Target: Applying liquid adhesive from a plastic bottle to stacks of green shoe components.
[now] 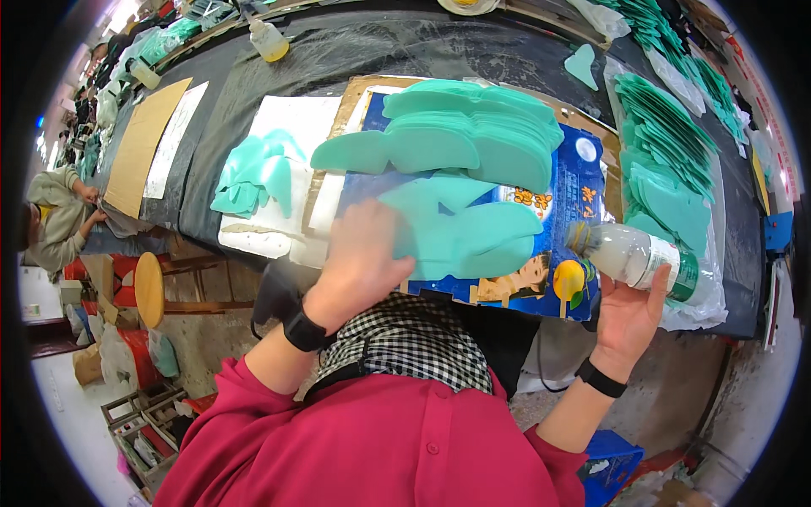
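Note:
In my right hand (629,317) lies a clear plastic bottle (621,252), tilted on its side, its neck pointing left and its green-and-white label near my fingers. The neck end looks yellowish and stained. My left hand (363,245) is at the left end of several loose flat green cut-out pieces (473,232), its thumb spread toward them; motion smears the fingers, so their grip is unclear. Just beyond, a fanned row of overlapping green pieces (515,144) covers part of a blue printed cardboard sheet (579,198).
More green pieces lie on a white sheet (304,118) at left, and a tall stack (663,144) stands at right. A squeeze bottle of yellow liquid (269,40) is on the black-covered table (363,51). A wooden stool (150,289) and another person (59,211) are at left.

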